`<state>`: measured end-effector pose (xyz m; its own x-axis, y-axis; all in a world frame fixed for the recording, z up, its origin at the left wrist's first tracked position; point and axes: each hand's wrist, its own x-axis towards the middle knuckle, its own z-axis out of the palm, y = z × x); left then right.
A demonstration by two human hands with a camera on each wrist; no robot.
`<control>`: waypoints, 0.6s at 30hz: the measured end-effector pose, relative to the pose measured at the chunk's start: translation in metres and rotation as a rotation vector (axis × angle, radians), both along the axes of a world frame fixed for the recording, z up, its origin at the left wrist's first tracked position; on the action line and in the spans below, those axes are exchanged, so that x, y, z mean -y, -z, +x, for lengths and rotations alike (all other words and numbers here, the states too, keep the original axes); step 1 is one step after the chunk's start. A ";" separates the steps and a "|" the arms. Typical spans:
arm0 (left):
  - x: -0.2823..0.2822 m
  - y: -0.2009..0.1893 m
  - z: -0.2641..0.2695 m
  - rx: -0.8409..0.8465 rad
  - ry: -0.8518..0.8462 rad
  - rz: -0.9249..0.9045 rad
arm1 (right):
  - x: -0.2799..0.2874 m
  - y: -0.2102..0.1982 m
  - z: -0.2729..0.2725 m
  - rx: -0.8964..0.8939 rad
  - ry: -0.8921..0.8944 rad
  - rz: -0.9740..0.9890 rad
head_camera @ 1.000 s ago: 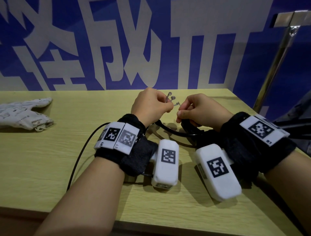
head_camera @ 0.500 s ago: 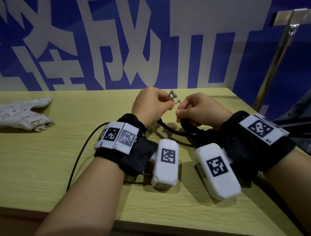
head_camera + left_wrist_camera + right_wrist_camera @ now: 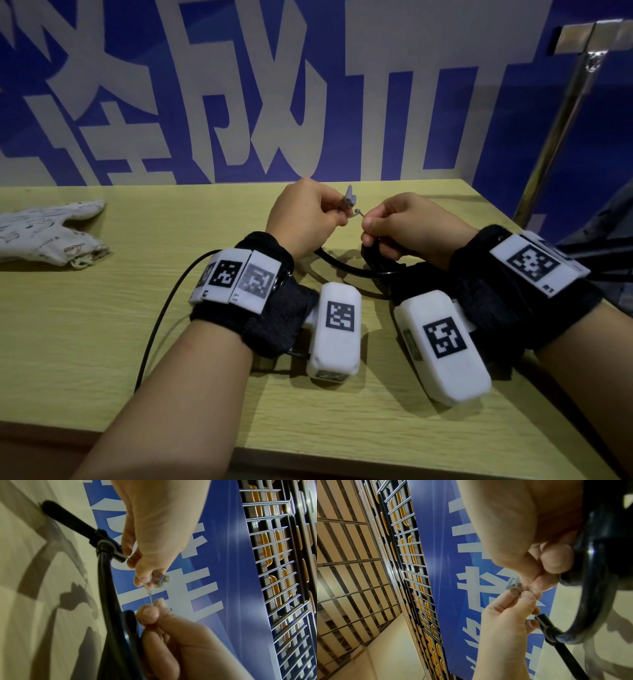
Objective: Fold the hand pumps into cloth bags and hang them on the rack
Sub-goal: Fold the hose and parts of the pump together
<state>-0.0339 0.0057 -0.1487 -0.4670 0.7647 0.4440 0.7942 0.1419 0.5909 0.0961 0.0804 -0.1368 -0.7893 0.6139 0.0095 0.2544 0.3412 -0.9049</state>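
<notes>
A: Hands? Pump location?
B: Your left hand (image 3: 305,219) pinches grey nozzle tips (image 3: 350,199); your right hand (image 3: 407,229) pinches a thin needle (image 3: 150,599), curled round the black hand pump (image 3: 380,263) above the table (image 3: 102,342). Cloth bag (image 3: 48,234) far left.

Two hands, the left hand (image 3: 303,219) and the right hand (image 3: 407,229); one black hand pump (image 3: 104,582); one printed cloth bag (image 3: 44,233); one small cluster of grey nozzle tips (image 3: 349,200); one wooden table (image 3: 102,342); one metal post (image 3: 561,113).
</notes>
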 end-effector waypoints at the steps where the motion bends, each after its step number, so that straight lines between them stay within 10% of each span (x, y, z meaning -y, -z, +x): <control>1: 0.000 0.000 0.000 0.000 0.005 -0.002 | 0.000 0.000 0.000 -0.004 0.015 -0.030; 18: -0.007 0.004 0.004 0.139 0.010 -0.044 | 0.003 -0.001 -0.001 -0.049 0.059 -0.019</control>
